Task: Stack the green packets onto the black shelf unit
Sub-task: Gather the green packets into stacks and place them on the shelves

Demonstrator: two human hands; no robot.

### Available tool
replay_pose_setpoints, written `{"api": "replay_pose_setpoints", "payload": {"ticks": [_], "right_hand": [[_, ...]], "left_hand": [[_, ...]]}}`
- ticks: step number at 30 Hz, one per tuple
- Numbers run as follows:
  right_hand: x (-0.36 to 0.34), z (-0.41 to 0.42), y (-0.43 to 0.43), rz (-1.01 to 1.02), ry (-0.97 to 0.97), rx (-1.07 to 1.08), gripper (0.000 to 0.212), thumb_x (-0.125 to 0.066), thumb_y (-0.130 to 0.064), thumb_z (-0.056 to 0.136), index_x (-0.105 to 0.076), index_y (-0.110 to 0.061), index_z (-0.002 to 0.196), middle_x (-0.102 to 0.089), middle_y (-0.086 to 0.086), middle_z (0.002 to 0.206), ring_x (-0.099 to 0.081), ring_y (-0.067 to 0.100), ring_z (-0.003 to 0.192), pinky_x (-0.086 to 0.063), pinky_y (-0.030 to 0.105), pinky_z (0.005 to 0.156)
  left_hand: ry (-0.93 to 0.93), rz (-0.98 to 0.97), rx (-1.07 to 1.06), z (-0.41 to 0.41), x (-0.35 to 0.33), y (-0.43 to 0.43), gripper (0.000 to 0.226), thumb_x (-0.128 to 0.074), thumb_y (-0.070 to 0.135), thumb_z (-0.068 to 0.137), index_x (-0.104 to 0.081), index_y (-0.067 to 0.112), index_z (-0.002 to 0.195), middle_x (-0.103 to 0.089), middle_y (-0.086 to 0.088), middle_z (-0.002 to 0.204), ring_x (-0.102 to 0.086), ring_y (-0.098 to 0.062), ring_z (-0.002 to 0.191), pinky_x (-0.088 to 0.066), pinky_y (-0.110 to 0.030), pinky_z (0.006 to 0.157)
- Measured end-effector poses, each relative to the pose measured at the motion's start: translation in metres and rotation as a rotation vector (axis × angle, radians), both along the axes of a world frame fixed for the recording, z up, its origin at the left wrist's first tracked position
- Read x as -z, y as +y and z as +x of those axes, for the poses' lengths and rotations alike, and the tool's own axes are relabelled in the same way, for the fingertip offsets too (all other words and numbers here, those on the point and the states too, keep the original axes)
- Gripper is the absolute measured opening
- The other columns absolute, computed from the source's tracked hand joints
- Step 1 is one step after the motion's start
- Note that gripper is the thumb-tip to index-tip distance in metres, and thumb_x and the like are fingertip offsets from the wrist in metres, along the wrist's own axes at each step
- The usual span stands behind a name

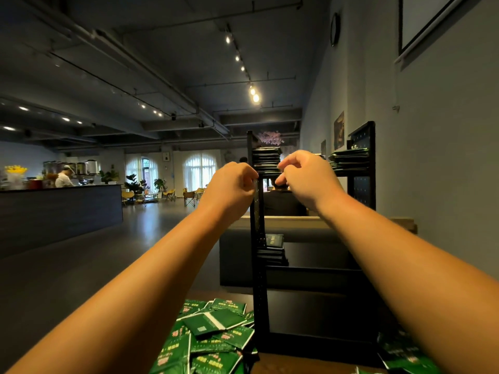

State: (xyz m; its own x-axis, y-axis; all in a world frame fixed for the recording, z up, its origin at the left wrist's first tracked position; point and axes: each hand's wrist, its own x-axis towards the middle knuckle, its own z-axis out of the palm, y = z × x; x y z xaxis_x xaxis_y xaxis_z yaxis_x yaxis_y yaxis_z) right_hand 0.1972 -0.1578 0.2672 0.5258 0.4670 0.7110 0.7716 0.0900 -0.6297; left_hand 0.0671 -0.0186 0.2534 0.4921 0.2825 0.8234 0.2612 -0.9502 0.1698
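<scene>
Head view: left hand [232, 184] and right hand [305, 176] curl fingers at the flat, dark green packets [267, 158] stacked on the black shelf unit [258, 265], actual grip unclear tbh.

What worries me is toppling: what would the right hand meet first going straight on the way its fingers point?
Probably the packet stack on the top shelf: the right hand's fingertips point left at its base, very close. Depth is unclear.

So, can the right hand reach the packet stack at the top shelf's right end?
Probably yes: the right hand is level with the top shelf, and the right stack lies just beside the hand, nothing between.
</scene>
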Motion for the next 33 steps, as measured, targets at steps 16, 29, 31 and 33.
{"api": "replay_pose_setpoints", "payload": {"ticks": [16, 29, 31, 33], "right_hand": [[0.192, -0.065, -0.023, -0.261, 0.485, -0.134, 0.031, -0.045, -0.012, 0.104, -0.075, -0.019, 0.107, -0.081, 0.0, 0.088, -0.067, 0.016, 0.073, -0.055, 0.032, 0.064], [0.319, -0.086, 0.022, -0.371, 0.646, -0.121, 0.029, -0.048, -0.011, 0.101, -0.075, -0.022, 0.099, -0.079, 0.001, 0.096, -0.065, 0.015, 0.071, -0.052, 0.032, 0.061], [0.331, -0.085, 0.029, -0.372, 0.591, -0.082, 0.029, -0.051, -0.012, 0.1, -0.076, -0.026, 0.098, -0.077, 0.001, 0.095, -0.067, 0.019, 0.073, -0.052, 0.032, 0.061], [0.342, -0.083, 0.035, -0.38, 0.528, -0.047, 0.028, -0.053, -0.014, 0.101, -0.076, -0.029, 0.101, -0.075, -0.002, 0.093, -0.071, 0.025, 0.077, -0.05, 0.03, 0.06]], "left_hand": [[0.21, -0.561, 0.082, -0.073, 0.21, -0.037, 0.02, -0.069, 0.024, 0.097, -0.081, 0.032, 0.111, -0.079, 0.014, 0.098, -0.074, -0.004, 0.088, -0.058, -0.029, 0.077], [0.44, -0.515, -0.222, -0.104, 0.317, 0.0, 0.066, -0.073, 0.009, 0.085, -0.056, 0.013, 0.149, -0.055, -0.009, 0.144, -0.047, -0.028, 0.14, -0.042, -0.039, 0.117], [0.495, -0.501, -0.205, -0.099, 0.324, 0.005, 0.064, -0.074, 0.014, 0.083, -0.056, 0.014, 0.144, -0.056, -0.008, 0.141, -0.05, -0.029, 0.135, -0.046, -0.04, 0.111], [0.564, -0.446, -0.205, -0.092, 0.328, 0.013, 0.054, -0.074, 0.022, 0.082, -0.057, 0.016, 0.133, -0.058, -0.005, 0.134, -0.054, -0.028, 0.128, -0.05, -0.041, 0.105]]}}
